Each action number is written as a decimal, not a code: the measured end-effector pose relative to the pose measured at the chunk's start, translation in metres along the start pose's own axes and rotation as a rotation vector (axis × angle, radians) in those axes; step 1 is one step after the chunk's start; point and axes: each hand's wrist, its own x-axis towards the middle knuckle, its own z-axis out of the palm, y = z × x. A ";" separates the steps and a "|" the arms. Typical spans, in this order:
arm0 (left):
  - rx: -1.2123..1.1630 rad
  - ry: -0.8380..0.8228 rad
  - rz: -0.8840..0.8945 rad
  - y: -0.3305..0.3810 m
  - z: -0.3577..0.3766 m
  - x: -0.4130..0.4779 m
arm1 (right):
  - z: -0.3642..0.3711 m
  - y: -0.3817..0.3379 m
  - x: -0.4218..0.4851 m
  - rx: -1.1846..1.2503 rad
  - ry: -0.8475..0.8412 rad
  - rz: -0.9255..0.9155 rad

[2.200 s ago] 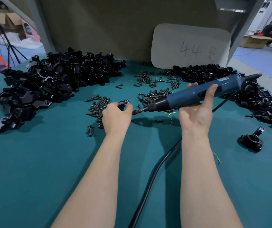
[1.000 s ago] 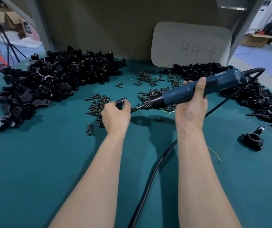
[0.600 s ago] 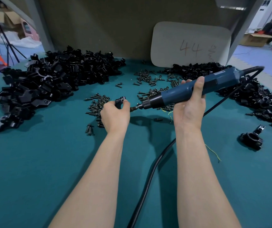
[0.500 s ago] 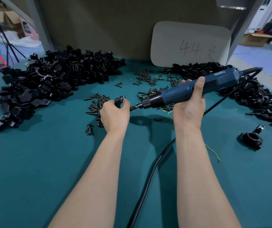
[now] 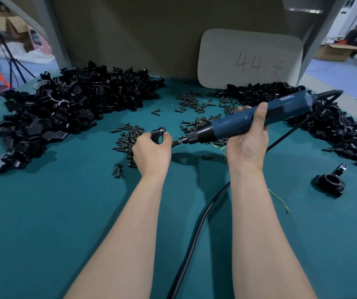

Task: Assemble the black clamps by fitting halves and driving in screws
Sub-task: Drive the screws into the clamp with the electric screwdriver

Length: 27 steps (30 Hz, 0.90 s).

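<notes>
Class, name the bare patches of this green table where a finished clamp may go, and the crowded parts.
Widest: near-left table, between the left pile and the left arm. Also near right, beside the right arm, below the assembled clamp. The cable crosses the gap between the arms. Crowded: the far half: left pile, loose screws, right pile.

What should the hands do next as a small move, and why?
Probably press the blue screwdriver a little further toward the clamp and drive the screw. The left hand grips the clamp, the right hand grips the screwdriver, and its bit tip sits at the clamp's side. The screw itself is hidden.
</notes>
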 end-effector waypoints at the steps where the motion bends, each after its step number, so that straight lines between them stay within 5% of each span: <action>1: -0.001 -0.002 0.001 0.000 0.000 0.000 | 0.000 0.000 0.000 -0.001 -0.005 0.000; 12: 0.011 -0.023 0.002 0.002 0.001 -0.002 | -0.006 -0.009 0.002 0.151 -0.154 0.072; 19: 0.306 -0.207 -0.010 0.005 -0.007 0.002 | -0.011 -0.016 0.003 0.338 -0.396 0.098; 27: 0.508 -0.211 0.001 0.008 -0.008 0.001 | -0.017 -0.023 0.006 0.400 -0.277 0.086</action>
